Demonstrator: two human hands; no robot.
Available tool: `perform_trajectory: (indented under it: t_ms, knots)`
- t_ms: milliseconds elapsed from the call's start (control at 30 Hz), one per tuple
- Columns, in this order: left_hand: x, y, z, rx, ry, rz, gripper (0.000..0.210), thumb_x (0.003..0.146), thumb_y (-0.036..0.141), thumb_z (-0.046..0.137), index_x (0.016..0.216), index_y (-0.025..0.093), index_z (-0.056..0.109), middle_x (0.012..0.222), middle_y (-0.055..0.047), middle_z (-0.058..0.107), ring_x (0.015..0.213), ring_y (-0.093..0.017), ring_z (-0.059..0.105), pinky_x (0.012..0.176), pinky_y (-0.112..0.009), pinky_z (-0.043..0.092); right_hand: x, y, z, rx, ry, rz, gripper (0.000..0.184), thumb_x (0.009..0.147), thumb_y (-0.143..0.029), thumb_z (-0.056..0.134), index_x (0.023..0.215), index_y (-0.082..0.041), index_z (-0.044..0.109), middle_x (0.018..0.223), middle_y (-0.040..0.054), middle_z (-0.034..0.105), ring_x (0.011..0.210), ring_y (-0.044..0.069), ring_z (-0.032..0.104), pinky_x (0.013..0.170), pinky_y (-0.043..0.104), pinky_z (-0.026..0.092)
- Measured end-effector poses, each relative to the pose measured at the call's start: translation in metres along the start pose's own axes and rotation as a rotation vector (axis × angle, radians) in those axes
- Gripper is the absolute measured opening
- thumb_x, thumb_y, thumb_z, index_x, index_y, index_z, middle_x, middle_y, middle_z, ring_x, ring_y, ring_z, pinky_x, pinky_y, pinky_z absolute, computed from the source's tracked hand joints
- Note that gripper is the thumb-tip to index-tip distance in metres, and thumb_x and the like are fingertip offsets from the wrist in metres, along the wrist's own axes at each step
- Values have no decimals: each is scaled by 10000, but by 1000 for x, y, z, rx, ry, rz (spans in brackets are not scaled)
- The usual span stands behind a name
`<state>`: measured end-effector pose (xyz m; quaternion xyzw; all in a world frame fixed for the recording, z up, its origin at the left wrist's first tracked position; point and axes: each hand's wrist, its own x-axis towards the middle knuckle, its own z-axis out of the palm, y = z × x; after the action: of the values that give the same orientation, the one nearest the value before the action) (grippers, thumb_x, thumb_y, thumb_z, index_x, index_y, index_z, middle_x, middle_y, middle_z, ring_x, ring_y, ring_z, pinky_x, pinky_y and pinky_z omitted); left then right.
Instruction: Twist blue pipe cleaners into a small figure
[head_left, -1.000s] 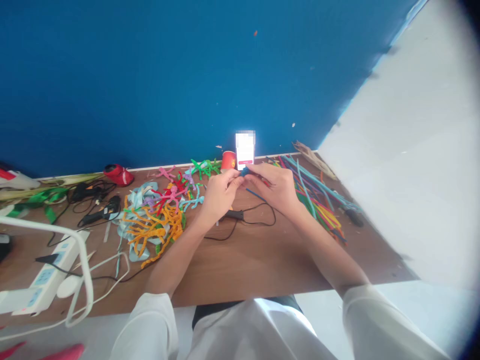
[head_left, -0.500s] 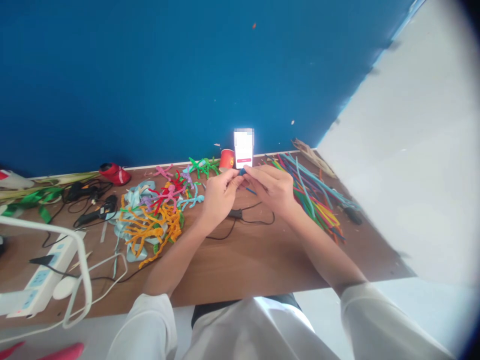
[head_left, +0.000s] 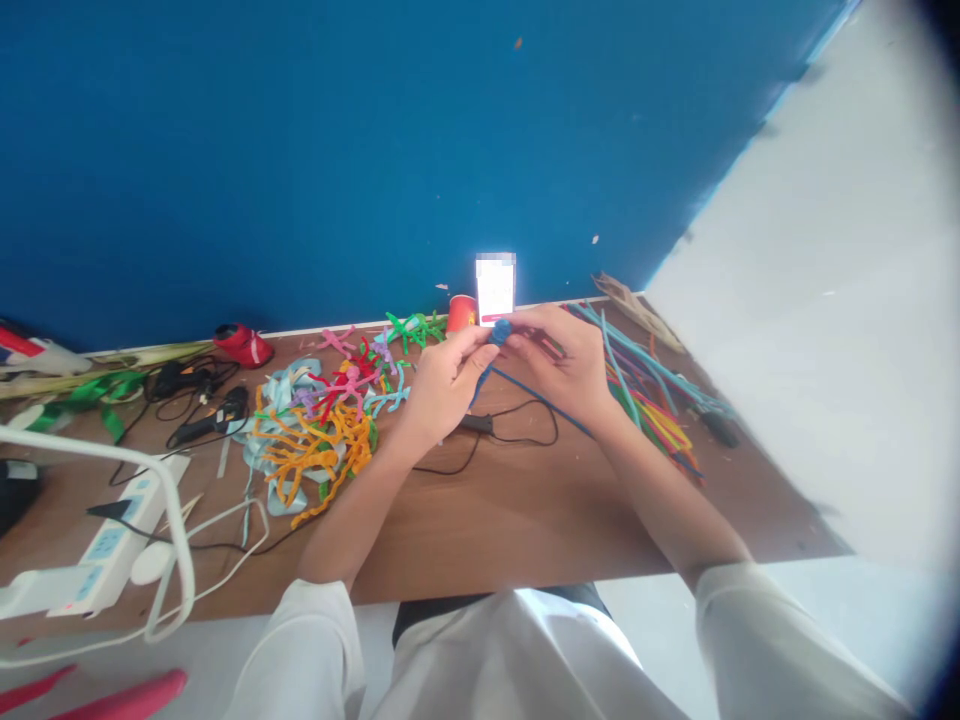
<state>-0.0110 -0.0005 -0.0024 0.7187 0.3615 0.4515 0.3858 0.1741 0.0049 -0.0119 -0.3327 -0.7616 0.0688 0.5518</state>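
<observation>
Between my hands is a blue pipe cleaner [head_left: 501, 332], wound at one end into a small round coil. Its straight tails hang below and run off to the right under my right wrist. My left hand [head_left: 444, 385] pinches the coil from the left with thumb and forefinger. From the right, my right hand [head_left: 570, 360] has its thumb and fingertips closed on the coil's edge. Just behind them a lit phone [head_left: 496, 290] stands upright, leaning by a red paper cup [head_left: 460, 314].
Left of my hands lie orange pipe-cleaner figures [head_left: 315, 455], pink, purple and green ones, and pale blue ribbon [head_left: 281, 390]. Loose pipe cleaners [head_left: 645, 390] spread out at right. A power strip [head_left: 116, 545] and a white metal tube [head_left: 169, 520] occupy the left front. A black cable [head_left: 525, 440] crosses the middle.
The blue coil has turned into fuller view, and its long tail now shows below my hands. My right hand's fingers have shifted around the coil. The whole view has shifted slightly.
</observation>
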Motion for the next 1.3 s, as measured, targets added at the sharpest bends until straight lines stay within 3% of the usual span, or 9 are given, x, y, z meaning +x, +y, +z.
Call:
perform_trajectory:
  t_ms: [100,367,600,833,1100,1300]
  knots:
    - [2,-1,-1,-22,-79,18,285,990,349,536,1162,181,690,1016,-61,738,942,-206,698,918,-352,549,2,-1,-3,15,2,13,197,967,-228,606,1133,-253,708,1002,27,744,852,147,680,765,286,546]
    - [6,-3,-10,-7,-92,52,203,912,366,677,946,169,709,899,-34,736,861,-183,696,829,-308,557,1,-3,-3,71,-54,-45,212,983,-216,576,1144,-260,705,977,23,734,866,154,664,793,304,538]
    - [5,3,-11,-76,-129,-13,287,946,436,615,854,166,650,762,-22,675,716,-137,659,695,-250,542,2,-2,-9,200,-144,8,320,970,-290,624,1289,-287,646,1058,33,703,872,147,648,815,312,549]
    - [5,8,-9,-68,-219,-42,297,973,412,567,809,168,608,734,-20,621,711,-133,625,698,-250,534,0,5,-8,284,-164,117,248,941,-368,668,1151,-235,658,1008,24,693,817,127,664,754,265,557]
    - [3,0,-4,-226,-311,-94,232,945,388,619,1044,179,597,975,-69,684,890,-175,670,739,-268,548,0,4,-7,267,-103,167,209,921,-338,691,1073,-205,641,970,15,687,813,117,666,734,241,545]
    - [5,-5,6,-300,-235,-105,264,935,388,618,1089,174,603,1030,-85,705,925,-196,675,703,-270,538,0,3,-9,219,-164,87,301,968,-306,618,1263,-246,622,1052,38,688,908,150,672,802,292,561]
